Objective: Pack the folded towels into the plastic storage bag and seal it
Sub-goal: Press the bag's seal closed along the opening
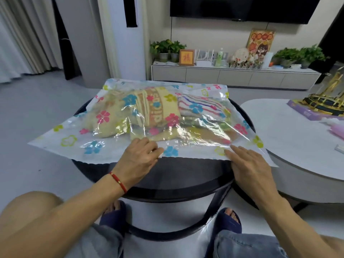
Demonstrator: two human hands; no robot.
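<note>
Pale grey floor (pixel 37 108), white curtains (pixel 22 34) left, wall-mounted television (pixel 242 8) above a low white cabinet (pixel 232 75) bearing potted plants (pixel 167 47)

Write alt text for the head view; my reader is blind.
Two hands, left hand and right hand, press the near edge of a flowered plastic bag holding folded towels on a round black table.
</note>
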